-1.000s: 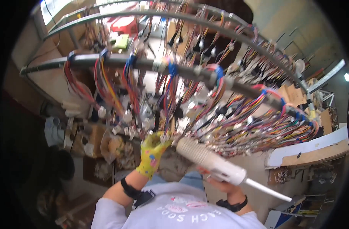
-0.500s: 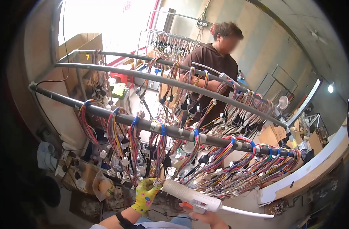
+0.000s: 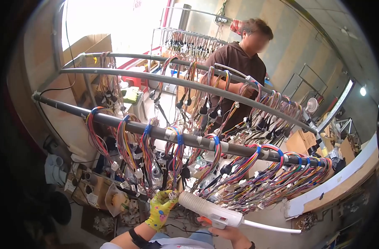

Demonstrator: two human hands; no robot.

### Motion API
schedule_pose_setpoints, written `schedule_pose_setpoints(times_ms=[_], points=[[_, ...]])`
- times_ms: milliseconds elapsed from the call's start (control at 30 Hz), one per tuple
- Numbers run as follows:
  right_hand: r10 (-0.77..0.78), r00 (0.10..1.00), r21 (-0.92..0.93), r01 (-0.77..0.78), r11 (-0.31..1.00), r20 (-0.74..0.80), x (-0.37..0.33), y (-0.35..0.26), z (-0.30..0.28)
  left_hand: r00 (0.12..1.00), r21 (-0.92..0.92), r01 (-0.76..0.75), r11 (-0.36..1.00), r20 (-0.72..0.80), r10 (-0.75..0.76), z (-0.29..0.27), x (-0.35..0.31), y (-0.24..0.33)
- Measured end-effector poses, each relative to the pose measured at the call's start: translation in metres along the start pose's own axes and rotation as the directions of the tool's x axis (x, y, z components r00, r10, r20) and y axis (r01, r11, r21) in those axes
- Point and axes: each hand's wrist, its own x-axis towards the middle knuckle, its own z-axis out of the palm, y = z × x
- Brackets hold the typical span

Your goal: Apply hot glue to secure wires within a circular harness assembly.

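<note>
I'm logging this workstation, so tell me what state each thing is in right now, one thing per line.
Left hand: in a yellow glove, fingertips pinching a small white connector at the wire ends.
Right hand: bare, gripping the white glue gun.
Glue gun: held level, nozzle end at the gloved fingers.
Wire bundles: draped over the rail, ends hanging down.
Front rail: horizontal, loaded with wires.
Cardboard box: flaps open.

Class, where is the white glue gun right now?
Head view, bottom centre: the glue gun is in the right hand, beside the gloved left hand, under the hanging wires.
</note>
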Motion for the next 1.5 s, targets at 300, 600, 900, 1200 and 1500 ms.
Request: schedule_pose_setpoints(times_ms=[300, 600, 900, 1200, 1500], points=[[0.006, 0.999, 0.035, -0.008, 0.999, 0.040, -0.001, 0.004, -0.001, 0.997, 0.008, 0.073, 0.997, -0.030, -0.073, -0.014, -0.002, -0.012], [-0.006, 0.996, -0.005, 0.006, 1.000, -0.092, -0.006, -0.003, 0.004, 0.981, -0.227, 0.194, 0.955, 0.043, -0.189, 0.005, 0.000, -0.008], [-0.049, 0.998, -0.252, 0.038, 0.967, -0.036, -0.019, 0.007, -0.003, 0.983, -0.211, 0.182, 0.961, 0.046, -0.176, -0.012, -0.005, -0.018], [-0.115, 0.970, -0.392, 0.022, 0.920, -0.214, -0.017, 0.012, 0.004, 0.990, 0.033, 0.024, 0.999, -0.142, -0.019, 0.002, 0.008, -0.012], [-0.121, 0.966, -0.528, -0.019, 0.849, -0.230, -0.009, 0.024, 0.012, 0.984, -0.020, -0.134, 0.991, -0.118, 0.130, -0.007, 0.004, -0.030]])
